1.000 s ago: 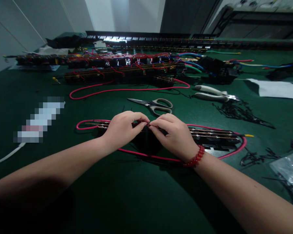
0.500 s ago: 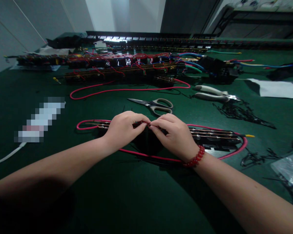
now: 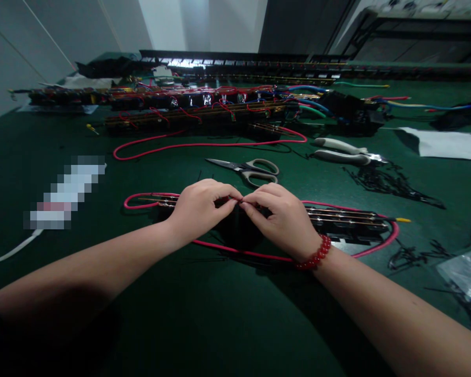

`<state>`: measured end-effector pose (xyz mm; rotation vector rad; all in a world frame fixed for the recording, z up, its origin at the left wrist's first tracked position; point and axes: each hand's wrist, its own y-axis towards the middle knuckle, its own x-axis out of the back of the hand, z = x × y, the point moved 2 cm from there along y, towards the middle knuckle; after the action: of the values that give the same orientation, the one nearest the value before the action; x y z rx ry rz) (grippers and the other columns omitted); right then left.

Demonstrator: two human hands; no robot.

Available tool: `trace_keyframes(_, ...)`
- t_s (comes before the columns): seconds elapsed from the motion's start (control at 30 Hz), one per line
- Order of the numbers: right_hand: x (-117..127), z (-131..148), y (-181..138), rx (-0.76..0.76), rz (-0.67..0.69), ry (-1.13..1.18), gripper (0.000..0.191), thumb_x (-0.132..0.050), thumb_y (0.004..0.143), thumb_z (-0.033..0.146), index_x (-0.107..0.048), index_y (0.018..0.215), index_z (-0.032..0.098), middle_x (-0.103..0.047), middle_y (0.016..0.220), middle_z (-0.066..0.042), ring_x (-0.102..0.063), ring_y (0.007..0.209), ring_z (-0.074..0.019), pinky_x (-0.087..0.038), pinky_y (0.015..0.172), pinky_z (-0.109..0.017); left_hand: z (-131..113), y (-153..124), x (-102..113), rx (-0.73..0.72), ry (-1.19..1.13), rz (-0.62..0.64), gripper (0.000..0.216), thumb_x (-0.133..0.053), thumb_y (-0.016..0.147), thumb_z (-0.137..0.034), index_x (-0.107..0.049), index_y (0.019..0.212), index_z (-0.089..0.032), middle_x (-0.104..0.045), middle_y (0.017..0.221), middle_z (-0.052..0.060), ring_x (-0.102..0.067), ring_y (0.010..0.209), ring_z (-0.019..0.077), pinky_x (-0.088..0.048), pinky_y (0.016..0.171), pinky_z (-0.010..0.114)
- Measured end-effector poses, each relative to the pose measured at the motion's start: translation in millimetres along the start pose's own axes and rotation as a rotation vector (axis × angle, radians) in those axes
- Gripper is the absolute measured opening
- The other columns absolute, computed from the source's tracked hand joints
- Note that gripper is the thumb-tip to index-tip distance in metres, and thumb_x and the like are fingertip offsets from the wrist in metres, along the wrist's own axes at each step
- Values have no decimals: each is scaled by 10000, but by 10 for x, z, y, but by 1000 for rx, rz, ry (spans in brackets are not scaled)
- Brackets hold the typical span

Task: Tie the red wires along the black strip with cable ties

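Note:
My left hand and my right hand meet fingertip to fingertip over a long black strip with brass rails lying across the green table. Both hands are closed in a pinch at the strip's middle, around something too small to name, near a thin red wire. A pink-red cable loops around the strip. My right wrist wears a red bead bracelet. The middle of the strip is hidden under my hands.
Scissors lie just beyond my hands, grey-handled pliers to their right. Further back are several wired strips and another pink loop. Black offcuts and a plastic bag sit right, a white cable left.

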<state>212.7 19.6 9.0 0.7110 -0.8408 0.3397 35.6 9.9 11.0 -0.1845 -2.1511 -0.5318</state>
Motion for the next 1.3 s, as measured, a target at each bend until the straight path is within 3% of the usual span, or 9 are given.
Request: trace_keyframes(1.3,-11,-31,16,-94,38,14,119,-598,870,217,-688,797,189,-696,827,-60,-606,808,-201,-471,718,-337,-7,-18,22,-36,-60,-13,169,-591,876,-271,-748,928,-238,-765,923,10,-675,869,173,-493,788,308)
